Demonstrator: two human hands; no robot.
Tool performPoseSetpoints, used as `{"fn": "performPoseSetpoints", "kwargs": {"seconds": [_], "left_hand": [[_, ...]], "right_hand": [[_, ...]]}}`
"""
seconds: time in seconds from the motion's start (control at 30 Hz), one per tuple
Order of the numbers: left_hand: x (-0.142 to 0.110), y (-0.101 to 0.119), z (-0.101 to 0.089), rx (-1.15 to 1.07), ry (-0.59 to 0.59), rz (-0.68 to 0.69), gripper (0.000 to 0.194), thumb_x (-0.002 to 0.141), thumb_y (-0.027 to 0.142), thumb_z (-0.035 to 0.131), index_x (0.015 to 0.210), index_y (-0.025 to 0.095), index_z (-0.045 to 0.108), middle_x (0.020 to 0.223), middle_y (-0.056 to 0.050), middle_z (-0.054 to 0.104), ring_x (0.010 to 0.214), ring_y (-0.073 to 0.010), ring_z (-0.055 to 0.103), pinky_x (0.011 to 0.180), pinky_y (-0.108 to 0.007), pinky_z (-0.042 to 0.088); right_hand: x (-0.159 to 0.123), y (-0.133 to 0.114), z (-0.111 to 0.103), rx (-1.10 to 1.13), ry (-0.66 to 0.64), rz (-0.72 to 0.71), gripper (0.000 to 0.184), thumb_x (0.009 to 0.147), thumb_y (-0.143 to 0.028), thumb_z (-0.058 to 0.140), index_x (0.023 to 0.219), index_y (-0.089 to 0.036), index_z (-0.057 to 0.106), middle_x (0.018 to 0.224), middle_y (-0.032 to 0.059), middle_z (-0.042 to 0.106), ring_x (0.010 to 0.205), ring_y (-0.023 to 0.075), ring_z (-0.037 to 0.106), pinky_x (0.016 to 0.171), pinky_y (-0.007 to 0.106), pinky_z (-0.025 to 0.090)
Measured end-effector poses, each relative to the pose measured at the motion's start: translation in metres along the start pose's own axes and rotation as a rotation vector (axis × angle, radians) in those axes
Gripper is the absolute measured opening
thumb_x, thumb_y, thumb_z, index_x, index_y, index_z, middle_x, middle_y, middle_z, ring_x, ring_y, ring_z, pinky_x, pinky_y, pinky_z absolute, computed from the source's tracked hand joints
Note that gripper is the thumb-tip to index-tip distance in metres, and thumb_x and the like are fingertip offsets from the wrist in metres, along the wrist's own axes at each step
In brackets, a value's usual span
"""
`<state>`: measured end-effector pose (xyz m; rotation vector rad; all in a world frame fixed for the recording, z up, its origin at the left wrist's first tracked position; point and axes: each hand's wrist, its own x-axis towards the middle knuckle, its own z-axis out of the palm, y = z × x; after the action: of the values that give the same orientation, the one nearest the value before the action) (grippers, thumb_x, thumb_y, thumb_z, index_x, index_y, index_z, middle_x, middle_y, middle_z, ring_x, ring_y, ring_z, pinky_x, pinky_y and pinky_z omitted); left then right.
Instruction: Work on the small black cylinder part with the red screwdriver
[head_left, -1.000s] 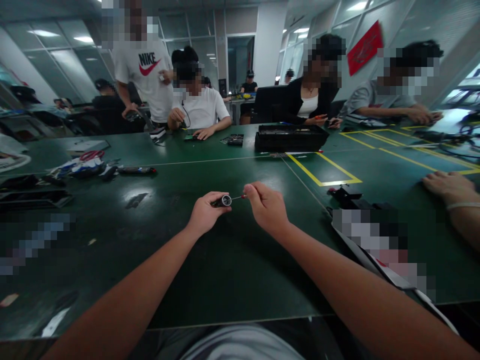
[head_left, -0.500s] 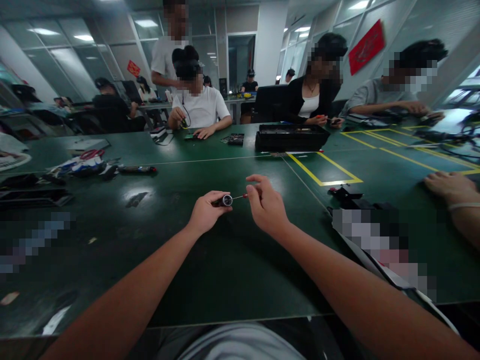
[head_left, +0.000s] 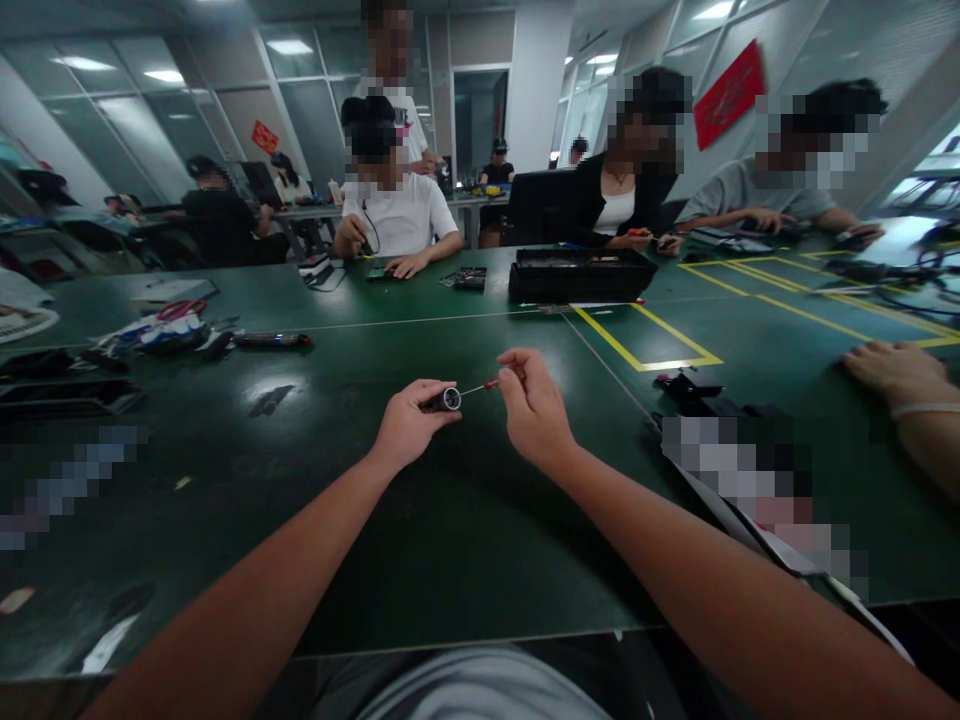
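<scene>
My left hand (head_left: pixel 411 420) is closed around a small dark cylinder (head_left: pixel 451 399), whose round, light-rimmed end faces to the right and toward me. In my right hand (head_left: pixel 534 405) is a thin screwdriver (head_left: pixel 491 384) with a red handle, pinched between thumb and fingers. Its slim metal shaft points left and its tip meets the rim of the cylinder; whether it enters a screw cannot be made out. Both hands are held above the green table (head_left: pixel 465 540), near its middle.
A long black housing (head_left: pixel 583 278) stands across the table, with a seated person (head_left: pixel 401 220) to its left. Tools and cables (head_left: pixel 169 328) lie at left, beside a dark pen-like tool (head_left: pixel 271 341). At right are black parts (head_left: pixel 690 392) and another person's hand (head_left: pixel 896 372).
My right hand has shifted slightly, and its fingers have closed further round the screwdriver handle. The left hand keeps its hold on the cylinder. A standing person at the back has turned and moved right.
</scene>
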<state>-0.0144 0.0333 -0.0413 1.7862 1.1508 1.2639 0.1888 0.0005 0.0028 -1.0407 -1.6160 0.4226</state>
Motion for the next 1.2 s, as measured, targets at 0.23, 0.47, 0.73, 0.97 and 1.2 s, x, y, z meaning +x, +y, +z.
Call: {"fn": "performPoseSetpoints", "kwargs": {"seconds": [0.23, 0.47, 0.73, 0.97, 1.2], "left_hand": [[-0.002, 0.001, -0.002, 0.052, -0.02, 0.039, 0.042, 0.072, 0.019, 0.083, 0.114, 0.024, 0.076, 0.116, -0.007, 0.069, 0.108, -0.0243, 0.066, 0.098, -0.044, 0.053], [-0.002, 0.013, -0.001, 0.2, 0.001, 0.062, 0.04, 0.074, 0.016, 0.081, 0.113, 0.023, 0.076, 0.114, -0.007, 0.072, 0.095, -0.0224, 0.066, 0.077, -0.034, 0.053], [-0.004, 0.015, 0.0, 0.236, 0.038, 0.044, 0.04, 0.075, 0.018, 0.083, 0.114, 0.022, 0.075, 0.115, -0.007, 0.072, 0.104, -0.0253, 0.066, 0.09, -0.04, 0.053], [-0.004, 0.014, -0.001, 0.243, 0.027, 0.06, 0.04, 0.076, 0.018, 0.082, 0.115, 0.022, 0.074, 0.115, -0.007, 0.073, 0.105, -0.0246, 0.066, 0.099, -0.043, 0.05], [-0.005, 0.013, -0.001, 0.235, 0.014, 0.07, 0.04, 0.076, 0.019, 0.082, 0.115, 0.023, 0.075, 0.114, -0.007, 0.073, 0.108, -0.0254, 0.066, 0.102, -0.044, 0.05]], "right_hand": [[0.005, 0.015, 0.006, 0.139, 0.049, 0.172, 0.024, 0.099, -0.043, 0.049, 0.098, -0.023, 0.061, 0.083, 0.0029, 0.069, 0.076, 0.0183, 0.064, 0.073, 0.034, 0.05], [0.012, 0.036, 0.018, 0.669, 0.1, 0.686, 0.029, 0.094, -0.045, 0.054, 0.076, -0.023, 0.054, 0.06, -0.0019, 0.054, 0.051, 0.0147, 0.051, 0.06, 0.035, 0.055], [0.006, 0.021, 0.009, 0.213, 0.118, 0.239, 0.025, 0.099, -0.045, 0.048, 0.094, -0.023, 0.057, 0.075, -0.0003, 0.064, 0.067, 0.0155, 0.06, 0.065, 0.031, 0.048], [0.002, 0.014, 0.006, 0.068, 0.065, 0.14, 0.021, 0.102, -0.04, 0.045, 0.097, -0.023, 0.056, 0.08, 0.0012, 0.067, 0.072, 0.0169, 0.062, 0.069, 0.033, 0.046], [0.001, 0.007, 0.003, 0.001, 0.07, 0.09, 0.021, 0.101, -0.04, 0.048, 0.099, -0.022, 0.059, 0.082, 0.0026, 0.069, 0.07, 0.0169, 0.062, 0.064, 0.031, 0.045]]}}
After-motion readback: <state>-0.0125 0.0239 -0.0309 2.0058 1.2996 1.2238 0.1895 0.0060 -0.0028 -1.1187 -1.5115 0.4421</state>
